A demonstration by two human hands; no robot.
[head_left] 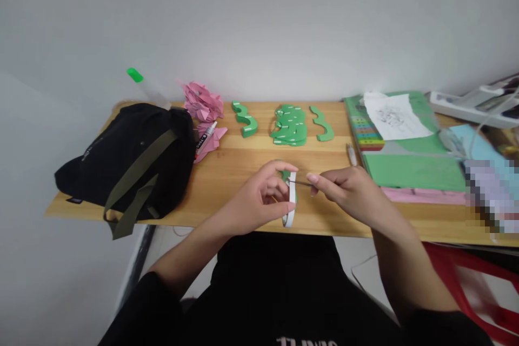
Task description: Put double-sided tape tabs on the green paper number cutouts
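My left hand [261, 200] is closed around a green paper cut-out with a white strip [291, 200] along its edge, held upright over the front of the wooden table [243, 165]. My right hand [348, 192] pinches a thin dark tool [302, 183], perhaps tweezers or a needle, whose tip touches the top of the strip. Farther back lie a wavy green piece [244, 119], a stack of green pieces with white tabs [289, 125] and another wavy green piece [322, 123].
A black bag [130, 159] with an olive strap fills the table's left end. Crumpled pink paper [203, 102] and a glue tube [206, 138] lie beside it. Green and pink sheets [405, 167], a sketch paper [395, 116] and a pen [351, 154] sit right. A red chair [478, 281] stands lower right.
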